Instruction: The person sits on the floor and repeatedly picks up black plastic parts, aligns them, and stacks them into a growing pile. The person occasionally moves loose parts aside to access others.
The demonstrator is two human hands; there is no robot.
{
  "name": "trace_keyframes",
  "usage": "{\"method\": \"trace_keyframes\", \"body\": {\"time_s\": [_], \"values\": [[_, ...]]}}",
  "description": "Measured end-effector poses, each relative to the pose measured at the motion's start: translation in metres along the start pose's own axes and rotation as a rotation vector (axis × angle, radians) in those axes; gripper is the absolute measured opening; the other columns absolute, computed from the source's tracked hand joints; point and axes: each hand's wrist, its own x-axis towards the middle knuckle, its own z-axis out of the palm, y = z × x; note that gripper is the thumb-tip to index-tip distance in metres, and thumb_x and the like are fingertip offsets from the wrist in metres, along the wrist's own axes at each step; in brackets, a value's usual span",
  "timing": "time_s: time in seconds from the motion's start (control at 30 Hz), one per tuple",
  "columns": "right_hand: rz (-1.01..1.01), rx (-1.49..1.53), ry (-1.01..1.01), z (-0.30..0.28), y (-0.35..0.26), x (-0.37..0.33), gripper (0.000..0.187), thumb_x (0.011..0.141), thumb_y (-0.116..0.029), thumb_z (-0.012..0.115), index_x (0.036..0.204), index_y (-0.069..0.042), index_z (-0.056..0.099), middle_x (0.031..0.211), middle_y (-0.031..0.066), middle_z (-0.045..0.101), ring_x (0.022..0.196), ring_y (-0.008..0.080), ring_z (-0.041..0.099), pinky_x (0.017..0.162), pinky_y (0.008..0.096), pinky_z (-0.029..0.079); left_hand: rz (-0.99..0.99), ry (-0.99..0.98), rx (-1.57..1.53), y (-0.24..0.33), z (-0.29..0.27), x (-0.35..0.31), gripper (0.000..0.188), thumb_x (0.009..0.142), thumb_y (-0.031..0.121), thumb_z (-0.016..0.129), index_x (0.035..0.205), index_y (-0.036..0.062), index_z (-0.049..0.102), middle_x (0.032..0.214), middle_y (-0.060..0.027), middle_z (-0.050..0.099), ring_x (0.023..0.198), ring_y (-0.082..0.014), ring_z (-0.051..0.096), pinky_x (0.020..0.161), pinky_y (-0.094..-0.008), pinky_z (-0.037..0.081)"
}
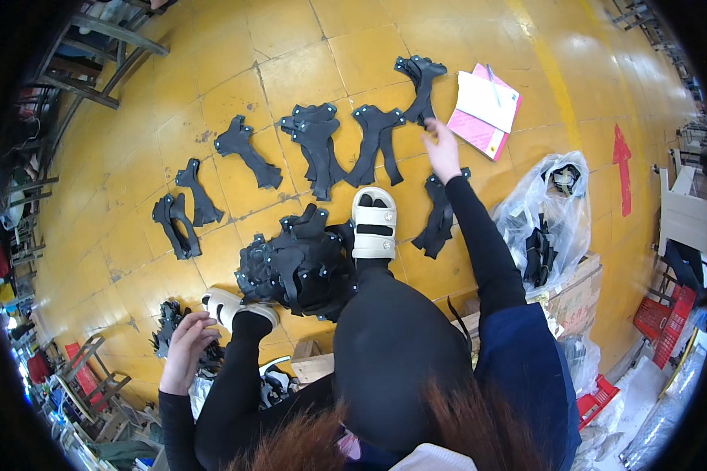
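Note:
My right hand [441, 149] reaches forward over the floor, thumb and fingers apart. Its fingertips are at the lower end of a black forked strap piece [421, 82] with metal snaps. My left hand [189, 343] hovers, loosely curled and with nothing visible in it, beside a small heap of black pieces [167, 323]. A big pile of similar black strap pieces [298, 263] lies between my feet. More are laid out in an arc: a pair [377, 141], a stack [316, 145], a single piece [247, 151], others at the left [199, 192] and one group [437, 220] under my right forearm.
A pink notebook with white paper [485, 106] and a pen lies at the far right. A clear plastic bag [546, 220] with black parts stands by a cardboard box [577, 294]. My beige sandals [375, 224] flank the pile. Wooden racks [94, 67] line the left.

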Motion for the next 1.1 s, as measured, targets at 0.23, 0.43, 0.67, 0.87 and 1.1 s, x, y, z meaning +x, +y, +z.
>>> {"method": "trace_keyframes", "body": {"time_s": [0.23,0.43,0.67,0.87,1.1], "values": [[0.104,0.012,-0.39,0.035,-0.01,-0.055,0.062,0.087,-0.033,0.07,0.144,-0.021,0.05,0.138,0.0293,0.051,0.129,0.0428,0.05,0.109,0.0449,0.041,0.282,0.071,0.191,0.033,0.011,-0.066,0.027,0.102,0.015,0.052,0.126,0.0028,0.057,0.111,-0.0067,0.064,0.105,-0.014,0.06,0.098,-0.0291,0.043],[0.349,-0.398,-0.438,0.118,-0.051,-0.04,0.072,0.089,-0.048,0.065,0.152,-0.048,0.029,0.155,0.0387,0.017,0.142,0.0576,0.024,0.114,0.0615,0.025,0.383,-0.035,0.453,0.035,0.05,-0.135,0.032,0.095,0.013,0.059,0.125,0.0,0.058,0.116,-0.0084,0.065,0.111,-0.0193,0.059,0.101,-0.0313,0.042],[0.3,-0.594,-0.412,0.152,-0.058,-0.039,0.042,0.099,-0.038,0.045,0.139,-0.031,0.055,0.155,0.0381,0.018,0.142,0.0562,0.023,0.117,0.0579,0.02,0.434,-0.013,0.838,-0.001,0.077,-0.178,0.037,0.086,0.001,0.065,0.122,-0.0031,0.06,0.113,-0.016,0.069,0.108,-0.027,0.066,0.097,-0.0351,0.048],[0.101,-0.452,-0.498,0.102,-0.084,-0.074,0.073,0.086,-0.034,0.069,0.152,-0.035,0.037,0.155,0.0411,0.011,0.145,0.0566,0.016,0.116,0.0613,0.021,0.437,0.061,0.848,-0.014,0.072,-0.182,0.037,0.087,0.001,0.065,0.124,-0.0016,0.059,0.111,-0.0156,0.069,0.106,-0.0262,0.067,0.095,-0.0343,0.05],[-0.04,0.71,-1.283,0.053,-0.151,-0.133,0.035,0.103,-0.023,0.055,0.128,0.001,0.06,0.115,0.0091,0.069,0.109,0.0176,0.065,0.098,0.0293,0.048,0.713,0.241,0.817,-0.017,0.057,-0.192,0.035,0.089,0.005,0.065,0.124,0.0003,0.06,0.106,-0.0128,0.069,0.102,-0.0253,0.067,0.092,-0.0347,0.051]]}}
